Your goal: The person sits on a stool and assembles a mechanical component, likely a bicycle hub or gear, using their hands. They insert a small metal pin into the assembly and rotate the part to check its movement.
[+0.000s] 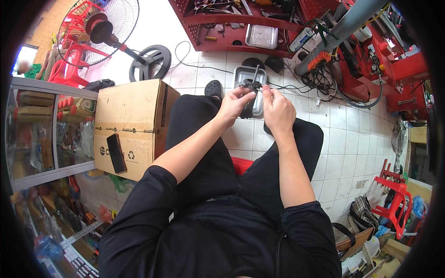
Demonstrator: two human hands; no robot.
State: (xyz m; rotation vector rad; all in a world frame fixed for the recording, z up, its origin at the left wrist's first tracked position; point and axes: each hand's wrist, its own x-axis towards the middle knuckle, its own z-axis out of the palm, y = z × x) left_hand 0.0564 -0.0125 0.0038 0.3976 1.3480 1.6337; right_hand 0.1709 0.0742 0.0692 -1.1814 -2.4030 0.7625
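Observation:
A small dark metal part [251, 84] with a thin rod sticking up sits between my hands; its exact kind is too small to make out. My left hand [235, 105] pinches it from the left with thumb and fingers. My right hand [280, 109] is closed at its right side, the thumb and forefinger together near a thin end of the part. Below both hands a clear plastic tray [238, 76] stands on the tiled floor, with dark pieces in it partly hidden by the hands.
A cardboard box [125, 106] with a phone [116, 153] on top stands left. Ahead are a red tool cart [204, 39], a fan [99, 28] and loose cables [315, 83]. A red stool [398, 204] lies right. Another person [34, 70] is far left.

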